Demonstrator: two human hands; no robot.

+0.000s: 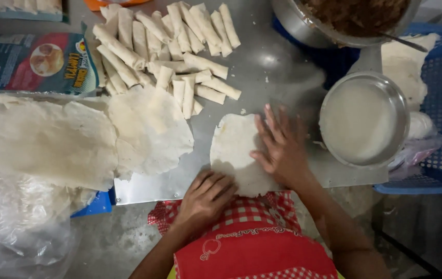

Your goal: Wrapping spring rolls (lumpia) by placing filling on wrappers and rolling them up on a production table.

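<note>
We are pressing both hands, left [206,196] and right [282,150], spread flat on the wrapper [234,147] at centre frame; thin sheet, a hard drag could tear it.

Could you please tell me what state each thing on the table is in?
Wrapper: flat, unfilled, under both hands.
Left hand: pressing wrapper's near edge.
Right hand: spread flat on wrapper.
Rolls: rolled, piled.
Pan: holds white liquid.
Bowl: holds brown filling.

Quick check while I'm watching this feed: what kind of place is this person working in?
Most likely a home or small food-prep kitchen, working at a metal surface. A heap of finished pastry rolls, a stack of thin wrapper sheets and a metal bowl of brown filling point to hand-rolling snacks.
</note>
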